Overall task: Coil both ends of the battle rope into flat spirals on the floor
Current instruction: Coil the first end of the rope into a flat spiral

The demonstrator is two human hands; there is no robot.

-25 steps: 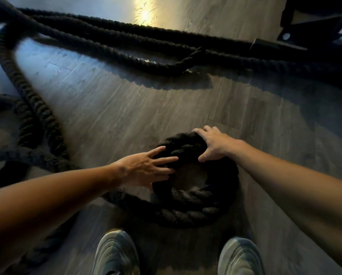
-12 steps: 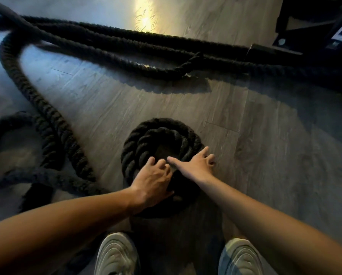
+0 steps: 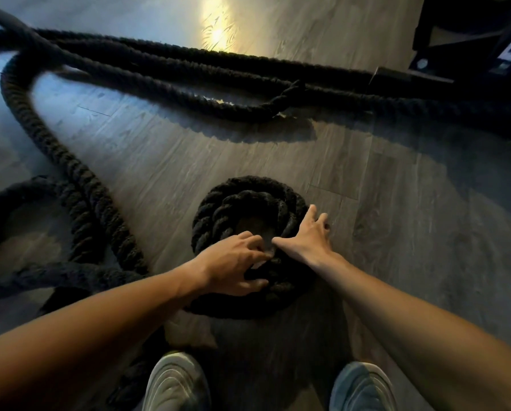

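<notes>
A thick black battle rope lies on the wood-look floor. One end is wound into a small flat coil (image 3: 233, 209) of about two turns just ahead of my feet. My left hand (image 3: 233, 265) sits on the coil's near side, fingers curled over the inner turn and thumb under it. My right hand (image 3: 307, 235) lies flat on the coil's right edge with its fingers spread and straight. The rest of the rope (image 3: 70, 167) runs off from the coil to the left and loops loosely toward the back.
Long rope strands (image 3: 189, 81) stretch across the far floor, one ending in a frayed tip (image 3: 287, 96). A dark machine base (image 3: 470, 48) stands at the back right. My two pale shoes (image 3: 174, 384) are at the bottom edge.
The coil has tightened from one loose ring into about two turns. Both hands moved from its far side to its near and right side.
</notes>
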